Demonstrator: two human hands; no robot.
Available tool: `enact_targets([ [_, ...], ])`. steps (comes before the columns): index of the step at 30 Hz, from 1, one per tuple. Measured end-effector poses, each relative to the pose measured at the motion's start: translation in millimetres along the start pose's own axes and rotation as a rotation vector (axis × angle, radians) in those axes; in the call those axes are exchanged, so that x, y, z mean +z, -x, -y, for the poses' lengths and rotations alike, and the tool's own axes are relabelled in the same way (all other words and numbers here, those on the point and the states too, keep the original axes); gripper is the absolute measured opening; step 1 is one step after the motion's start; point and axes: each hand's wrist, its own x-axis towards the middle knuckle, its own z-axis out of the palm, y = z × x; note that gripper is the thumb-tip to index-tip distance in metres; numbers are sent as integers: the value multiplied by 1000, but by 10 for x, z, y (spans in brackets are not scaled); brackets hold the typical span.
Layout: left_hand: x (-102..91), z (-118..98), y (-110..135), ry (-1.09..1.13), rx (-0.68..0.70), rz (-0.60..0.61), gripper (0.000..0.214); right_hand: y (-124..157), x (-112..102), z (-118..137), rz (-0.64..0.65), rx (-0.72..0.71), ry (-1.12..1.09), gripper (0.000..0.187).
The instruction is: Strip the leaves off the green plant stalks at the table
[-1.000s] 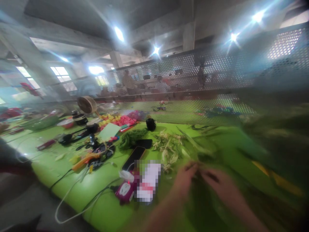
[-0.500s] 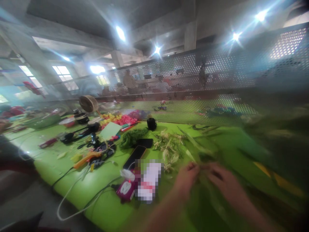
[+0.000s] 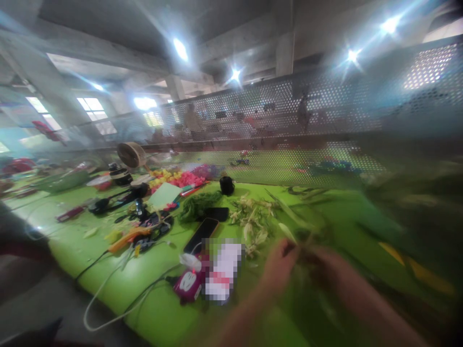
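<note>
Working left to right: charger [image 3: 188,285] and phone [image 3: 201,234] lie unmoved on the green tabletop [image 3: 155,318]. Both hands have edged up toward the leaf pile [image 3: 253,222]. Left hand [image 3: 279,264] fingers are pinched on a green stem [image 3: 306,239], held just above the tabletop. Right hand [image 3: 334,277] meets the stem, but its grip is too blurred to tell.

Perforated metal screen [image 3: 289,120], ceiling lights [image 3: 180,48]
</note>
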Motion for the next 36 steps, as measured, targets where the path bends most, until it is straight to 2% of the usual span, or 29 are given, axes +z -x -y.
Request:
enact_targets([
  [3, 14, 6, -2, -7, 51, 31, 22, -33, -3, 16, 2, 37, 22, 28],
  [5, 20, 10, -4, 4, 50, 33, 22, -68, -22, 24, -26, 35, 126, 29],
  [9, 30, 8, 7, 35, 31, -7, 18, -87, -54, 58, -32, -46, 308, 22],
  [13, 37, -1, 22, 67, 8, -23, 18, -55, -57, 116, -42, -103, 382, 21],
  [17, 29, -40, 32, 38, -7, -31, 20, -55, -72, 115, -82, -104, 397, 23],
  [20, 41, -93, 56, -29, -12, 29, 16, -73, -77, 91, -139, -111, 374, 33],
  [25, 80, -126, 97, -87, 19, 89, 11, -71, -74, 143, -247, -90, 331, 24],
  [34, 103, -57, 66, 83, 48, 208, 38, -14, -50, 241, -325, -50, 330, 26],
  [36, 106, -51, 75, 51, 65, 160, 37, -5, -45, 248, -319, -63, 339, 26],
])
